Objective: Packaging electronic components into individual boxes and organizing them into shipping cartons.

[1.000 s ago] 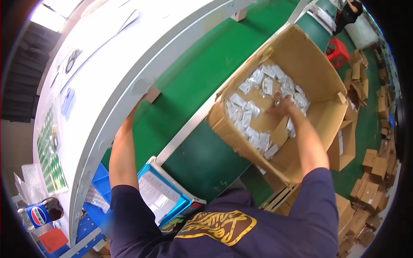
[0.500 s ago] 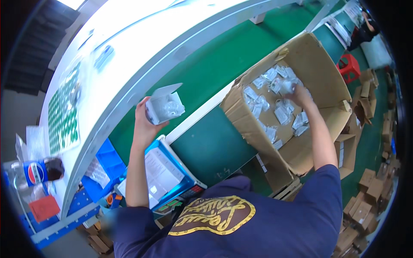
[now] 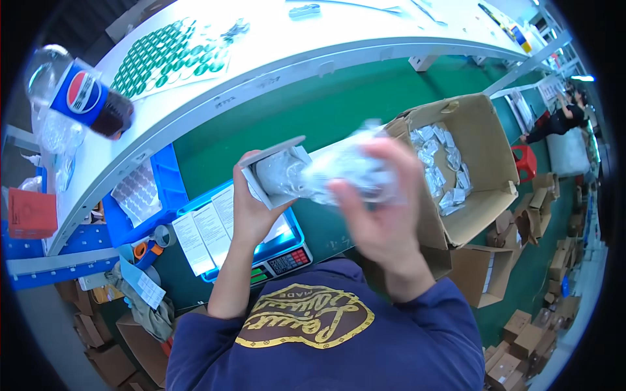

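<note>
Head view, running left to right: you've got a red-orange box (image 3: 32,214) by the shelf end, then a clear bottle of dark soda with a blue label (image 3: 85,98), then a blue plastic bin (image 3: 171,179) and, up on the white shelf, a sheet of round green stickers (image 3: 163,58). Printed sheets (image 3: 205,238) lie by the counting scale (image 3: 287,259). Your left hand (image 3: 248,205) is wrapped around a small white flap-top carton (image 3: 275,152), lid up, mouth tipped toward your right, with clear plastic showing inside. Looks like light, thin card, so I'd hold the side walls low and not squeeze, or it'll probably buckle. Just right of it, at the carton's mouth, is a clear plastic-wrapped bundle (image 3: 352,173), pinched between the thumb and fingers of your right hand (image 3: 391,225). It's too blurred to tell what's inside or if it touches the carton. My guess: light, floppy, kinda slippery film, so grab around the middle with a broad pinch; can't judge how fragile the insides are. Further right, the big cardboard box (image 3: 482,153) has loose small clear packets (image 3: 433,176) on its bottom, then a red stool (image 3: 523,163) and another person (image 3: 566,120) way off.
</note>
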The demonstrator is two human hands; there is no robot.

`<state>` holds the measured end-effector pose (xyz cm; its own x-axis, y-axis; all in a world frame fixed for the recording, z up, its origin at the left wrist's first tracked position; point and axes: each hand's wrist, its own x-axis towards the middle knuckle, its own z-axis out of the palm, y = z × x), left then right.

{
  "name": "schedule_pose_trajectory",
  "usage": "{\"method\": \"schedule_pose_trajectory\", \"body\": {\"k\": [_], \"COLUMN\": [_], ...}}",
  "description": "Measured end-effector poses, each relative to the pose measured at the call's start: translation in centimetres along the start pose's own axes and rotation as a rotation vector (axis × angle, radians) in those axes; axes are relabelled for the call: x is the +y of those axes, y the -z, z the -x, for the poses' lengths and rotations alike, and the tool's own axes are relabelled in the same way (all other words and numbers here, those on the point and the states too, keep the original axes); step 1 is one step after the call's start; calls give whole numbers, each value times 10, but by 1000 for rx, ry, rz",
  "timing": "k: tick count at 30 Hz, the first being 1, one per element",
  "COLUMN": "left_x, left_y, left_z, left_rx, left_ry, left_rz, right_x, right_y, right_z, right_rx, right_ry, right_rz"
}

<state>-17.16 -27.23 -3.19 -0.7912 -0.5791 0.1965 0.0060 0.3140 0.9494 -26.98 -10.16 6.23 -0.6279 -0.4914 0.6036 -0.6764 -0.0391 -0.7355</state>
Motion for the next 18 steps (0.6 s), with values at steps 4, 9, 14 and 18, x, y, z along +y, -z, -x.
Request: {"method": "schedule_pose_trajectory", "body": {"k": [4,9,14,18], "left_x": [5,-8,-8,-5], "left_y": [17,39,63,80], "left_z": [23,53,76,96], "left_rx": [66,102,98,137], "left_ry": [123,53,39,-156], "left_rz": [85,-57,211,1], "right_x": [-17,-34,-55,-37], "right_y": [-56,-88,-85,-83], "right_z": [2,35,44,57], "right_rx": [-286,-321,-500,-247], "right_ry": [290,-231,295,295], "right_rz": [228,-21,409,149]}}
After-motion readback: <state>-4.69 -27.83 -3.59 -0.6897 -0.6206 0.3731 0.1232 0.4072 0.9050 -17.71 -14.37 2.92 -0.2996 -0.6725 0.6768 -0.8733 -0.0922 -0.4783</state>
